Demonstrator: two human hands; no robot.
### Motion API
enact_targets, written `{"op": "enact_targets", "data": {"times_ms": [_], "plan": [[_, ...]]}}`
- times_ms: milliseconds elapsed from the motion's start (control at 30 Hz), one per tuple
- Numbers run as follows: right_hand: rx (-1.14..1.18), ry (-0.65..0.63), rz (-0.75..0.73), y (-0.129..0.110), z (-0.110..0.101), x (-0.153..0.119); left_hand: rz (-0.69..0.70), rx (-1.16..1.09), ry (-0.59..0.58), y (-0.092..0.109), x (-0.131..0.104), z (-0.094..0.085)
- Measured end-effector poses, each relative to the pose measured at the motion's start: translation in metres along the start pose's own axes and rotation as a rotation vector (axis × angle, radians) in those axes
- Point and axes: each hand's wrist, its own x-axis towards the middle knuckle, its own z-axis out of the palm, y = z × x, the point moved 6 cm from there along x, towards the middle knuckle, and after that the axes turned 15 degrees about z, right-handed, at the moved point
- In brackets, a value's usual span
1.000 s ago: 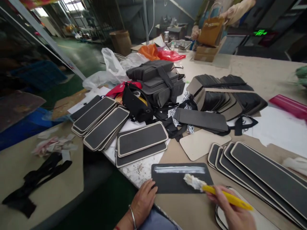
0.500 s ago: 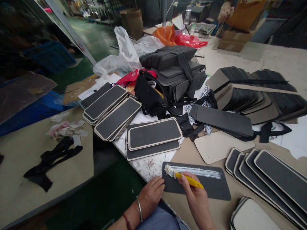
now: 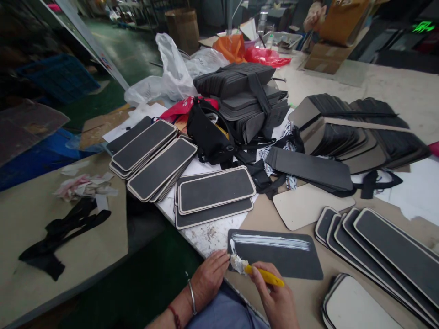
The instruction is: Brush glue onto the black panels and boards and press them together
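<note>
My right hand [image 3: 274,292] grips a brush [image 3: 265,276] by its yellow handle. White paste coats the bristles, which touch the lower left part of a dark grey rounded panel [image 3: 291,261]. Along the panel's upper edge runs a streaky white band of paste, and a thinner trail comes down its left end. My left hand [image 3: 211,273] lies at the panel's left edge, fingers stretched out, fingertips against the edge. A beige panel [image 3: 310,208] lies just behind the dark one.
Fanned dark panels with pale rims [image 3: 387,242] lie at right, beside a beige-topped stack [image 3: 356,304]. More rimmed panels [image 3: 216,189] are at left. Behind are a black bag [image 3: 209,137], strapped panel bundles [image 3: 247,96] and plastic bags [image 3: 174,68]. Another person's hand [image 3: 313,17] shows far back.
The brush has moved from the panel's upper left down to its lower left, leaving a white trail along the left end. My left hand stays at the edge. The view has shifted slightly.
</note>
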Motion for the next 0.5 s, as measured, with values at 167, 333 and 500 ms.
{"op": "enact_targets", "data": {"times_ms": [167,333,500], "plan": [[-0.031,0.063,0.039,0.017,-0.010,0.001,0.029,0.009,-0.029,-0.001,-0.002,0.001],[-0.200,0.228,0.066,0.048,-0.060,0.001,0.049,0.042,-0.018,0.001,0.001,0.001],[-0.323,0.443,0.083,0.064,-0.113,-0.004,0.046,0.096,0.053,0.005,0.003,0.000]]}}
